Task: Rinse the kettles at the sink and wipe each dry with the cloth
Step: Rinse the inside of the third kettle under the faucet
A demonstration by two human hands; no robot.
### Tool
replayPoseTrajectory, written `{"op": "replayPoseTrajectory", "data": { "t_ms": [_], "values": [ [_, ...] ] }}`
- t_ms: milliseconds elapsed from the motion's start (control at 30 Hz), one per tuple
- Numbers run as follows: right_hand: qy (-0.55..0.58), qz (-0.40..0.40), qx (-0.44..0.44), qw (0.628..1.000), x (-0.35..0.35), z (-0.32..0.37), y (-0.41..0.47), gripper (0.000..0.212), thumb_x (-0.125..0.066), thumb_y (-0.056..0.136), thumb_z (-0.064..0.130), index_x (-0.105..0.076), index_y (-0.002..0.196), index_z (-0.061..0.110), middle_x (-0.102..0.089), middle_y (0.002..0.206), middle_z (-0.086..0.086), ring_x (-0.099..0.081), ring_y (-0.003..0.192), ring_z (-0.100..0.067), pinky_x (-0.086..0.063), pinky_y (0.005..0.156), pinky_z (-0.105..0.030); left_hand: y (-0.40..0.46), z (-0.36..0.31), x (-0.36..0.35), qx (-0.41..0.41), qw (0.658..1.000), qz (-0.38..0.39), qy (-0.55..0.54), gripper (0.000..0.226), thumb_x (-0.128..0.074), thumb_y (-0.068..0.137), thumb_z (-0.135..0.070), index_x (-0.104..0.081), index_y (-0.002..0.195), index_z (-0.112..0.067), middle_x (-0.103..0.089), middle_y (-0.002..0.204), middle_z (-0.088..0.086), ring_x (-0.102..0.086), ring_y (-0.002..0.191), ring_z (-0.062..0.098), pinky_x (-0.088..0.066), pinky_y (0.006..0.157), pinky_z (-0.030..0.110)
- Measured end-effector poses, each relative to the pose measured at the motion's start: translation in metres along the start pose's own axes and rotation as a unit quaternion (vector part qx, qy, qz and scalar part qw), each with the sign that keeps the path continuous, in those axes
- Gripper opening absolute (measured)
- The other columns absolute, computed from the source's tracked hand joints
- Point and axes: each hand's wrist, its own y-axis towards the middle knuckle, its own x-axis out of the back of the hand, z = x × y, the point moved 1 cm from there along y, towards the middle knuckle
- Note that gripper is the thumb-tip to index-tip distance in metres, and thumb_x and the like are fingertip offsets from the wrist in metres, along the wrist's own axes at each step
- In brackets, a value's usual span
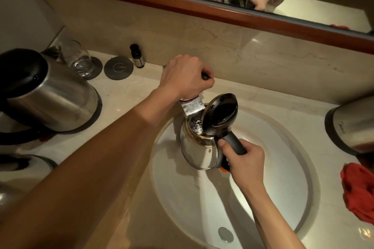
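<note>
A steel kettle (197, 152) with its black lid flipped up stands inside the white sink (283, 188), right under the chrome tap spout (192, 107). Water shows in the kettle's mouth. My right hand (244, 164) grips the kettle's black handle. My left hand (185, 78) is closed over the tap lever behind the spout. A red cloth (358, 190) lies crumpled on the counter at the right edge. Other steel kettles stand around: a big one (50, 91) at the left, another (352, 125) at the right, a third (26, 164) at the lower left.
A drinking glass (78, 57) on a dark coaster, a second coaster (118, 67) and a small dark bottle (137, 55) stand at the back left of the marble counter. A wood-framed mirror (202, 4) runs along the wall. The sink drain (226, 234) is near the front.
</note>
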Motion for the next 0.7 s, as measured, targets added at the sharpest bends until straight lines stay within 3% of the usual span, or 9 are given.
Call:
{"op": "replayPoseTrajectory", "data": {
  "t_ms": [233, 533, 700],
  "values": [
    [-0.004, -0.005, -0.001, 1.0, -0.0008, 0.0003, 0.0007, 0.063, -0.075, 0.061, 0.058, -0.048, 0.058, 0.002, -0.04, 0.052, -0.005, -0.036, 0.054, -0.018, -0.035, 0.057, -0.036, 0.0004, 0.001, -0.0008, -0.005, 1.0, -0.002, -0.003, 0.027, -0.056, 0.082, -0.051, -0.075, 0.098, -0.041, -0.075, 0.096, -0.013, -0.065, 0.098, 0.024, -0.052, 0.079, 0.035],
    [-0.008, -0.003, 0.005, 1.0, 0.0004, 0.0024, -0.0012, 0.057, -0.073, 0.061, 0.058, -0.051, 0.059, 0.005, -0.041, 0.049, 0.0, -0.037, 0.052, -0.018, -0.035, 0.056, -0.035, -0.0003, 0.0003, -0.0006, -0.01, 1.0, -0.009, -0.007, 0.026, -0.057, 0.083, -0.05, -0.075, 0.098, -0.041, -0.075, 0.095, -0.015, -0.065, 0.097, 0.02, -0.048, 0.075, 0.032],
    [-0.01, -0.003, 0.009, 1.0, -0.0003, 0.0031, -0.0017, 0.058, -0.073, 0.061, 0.058, -0.05, 0.059, 0.004, -0.04, 0.048, 0.0, -0.037, 0.051, -0.018, -0.034, 0.056, -0.035, -0.0006, 0.0001, -0.0004, -0.005, 1.0, -0.005, -0.006, 0.027, -0.056, 0.082, -0.051, -0.075, 0.098, -0.041, -0.075, 0.095, -0.015, -0.066, 0.098, 0.022, -0.052, 0.08, 0.035]
  ]
}}
